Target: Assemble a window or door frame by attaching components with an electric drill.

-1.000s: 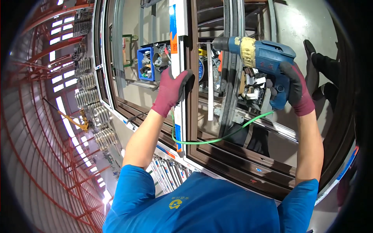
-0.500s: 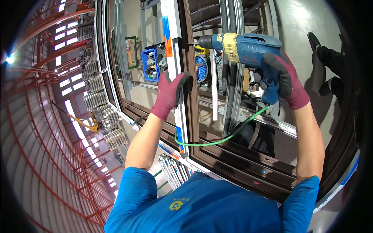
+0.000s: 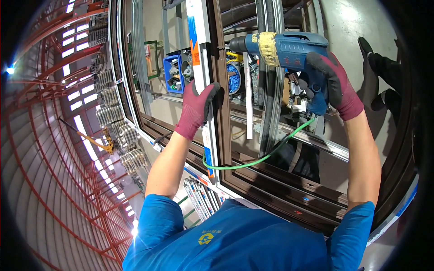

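In maroon work gloves with dark palms, both my hands are at a brown metal window frame. My left hand (image 3: 197, 108) is closed around its upright bar (image 3: 223, 131), thumb and fingers wrapping over the side with white, blue and orange protective film (image 3: 194, 38). My right hand (image 3: 339, 86) grips the handle of a blue power drill (image 3: 296, 47), which has yellowish tape round its front. The drill lies level, its chuck pointing left against or very near the bar's right face. Hardly any of the bit shows. A green cord (image 3: 253, 166) loops from the handle across the bar.
Below the frame stand a blue bin (image 3: 173, 74) of small parts and a round container (image 3: 233, 79) of blue pieces. Metal rails (image 3: 271, 90) run beneath. A white strip (image 3: 248, 99) stands beside them. Bundled profiles (image 3: 201, 198) lie near my body.
The drill has shifted slightly left, closer to the bar, and its rear end has risen a little. Less bit shows. My left hand has stayed in place.
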`<state>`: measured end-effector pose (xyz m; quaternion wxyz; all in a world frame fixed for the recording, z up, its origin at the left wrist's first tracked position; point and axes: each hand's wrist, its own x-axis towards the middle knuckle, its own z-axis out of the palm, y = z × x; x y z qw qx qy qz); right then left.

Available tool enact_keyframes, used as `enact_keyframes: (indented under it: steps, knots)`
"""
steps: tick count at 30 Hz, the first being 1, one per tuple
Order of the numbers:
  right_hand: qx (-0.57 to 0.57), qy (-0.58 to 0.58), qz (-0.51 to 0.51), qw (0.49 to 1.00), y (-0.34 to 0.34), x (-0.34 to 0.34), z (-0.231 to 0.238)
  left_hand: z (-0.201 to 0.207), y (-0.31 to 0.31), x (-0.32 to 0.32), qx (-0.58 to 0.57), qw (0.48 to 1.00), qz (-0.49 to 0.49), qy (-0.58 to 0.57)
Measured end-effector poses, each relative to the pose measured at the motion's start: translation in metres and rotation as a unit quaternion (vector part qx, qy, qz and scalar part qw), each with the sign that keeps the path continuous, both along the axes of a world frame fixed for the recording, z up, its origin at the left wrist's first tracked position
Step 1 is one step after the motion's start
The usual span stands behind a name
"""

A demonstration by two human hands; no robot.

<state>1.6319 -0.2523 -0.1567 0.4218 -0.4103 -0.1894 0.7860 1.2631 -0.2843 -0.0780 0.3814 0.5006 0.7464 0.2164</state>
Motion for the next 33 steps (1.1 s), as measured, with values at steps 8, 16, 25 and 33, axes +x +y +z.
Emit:
enact_keyframes:
  steps: [8, 16, 25, 33]
  knots:
    - [0.012, -0.005, 0.05, 0.999, 0.002, 0.005, -0.009, 0.0, 0.001, -0.003, -0.046, 0.998, 0.019, -0.028]
    - [0.069, -0.064, 0.038, 0.995, 0.007, -0.009, -0.021, 0.001, 0.001, 0.004, -0.022, 0.999, 0.022, -0.041]
    - [0.046, -0.067, 0.034, 0.996, 0.007, -0.017, -0.002, -0.011, -0.003, -0.022, 0.004, 1.0, 0.011, 0.023]
    - [0.057, -0.044, 0.027, 0.997, 0.006, -0.017, -0.019, 0.004, -0.002, 0.0, 0.002, 1.0, 0.007, 0.02]
